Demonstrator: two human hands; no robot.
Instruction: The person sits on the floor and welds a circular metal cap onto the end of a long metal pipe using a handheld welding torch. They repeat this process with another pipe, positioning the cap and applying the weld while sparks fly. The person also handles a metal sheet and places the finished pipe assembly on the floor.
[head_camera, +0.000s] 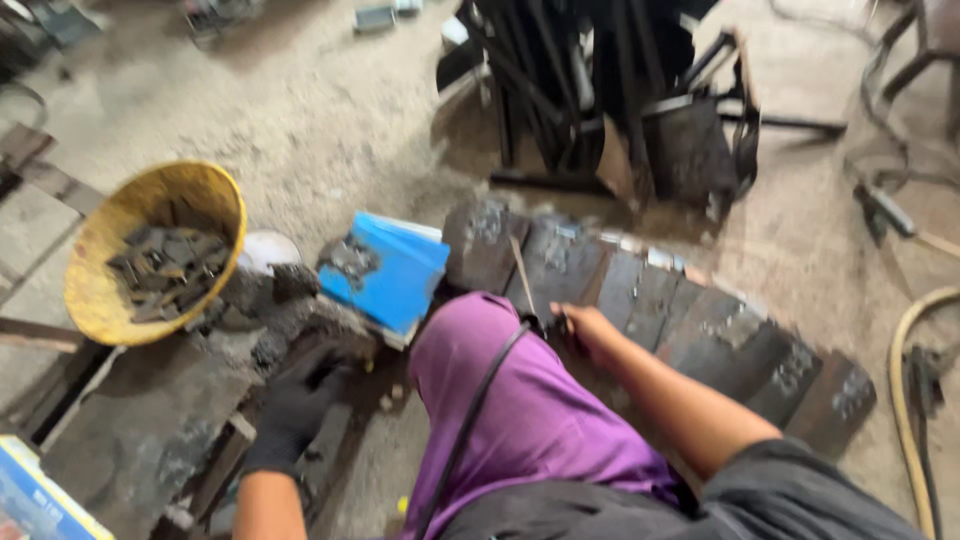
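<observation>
Blurred, gritty floor; dark flat metal plates (700, 320) in a row beyond the purple knee. Right hand (578, 322) pinching a thin rod (521, 275) above them; black-gloved left hand (295, 405) spread on dark scrap (270, 330) beside a yellow bowl (215, 195) of metal pieces

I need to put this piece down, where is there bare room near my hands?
Bare concrete floor lies open beyond the yellow bowl and blue box, short of the black metal frames. Around the gloved left hand it is cluttered with dark scrap; the right hand sits by the crowded row of metal plates.
</observation>
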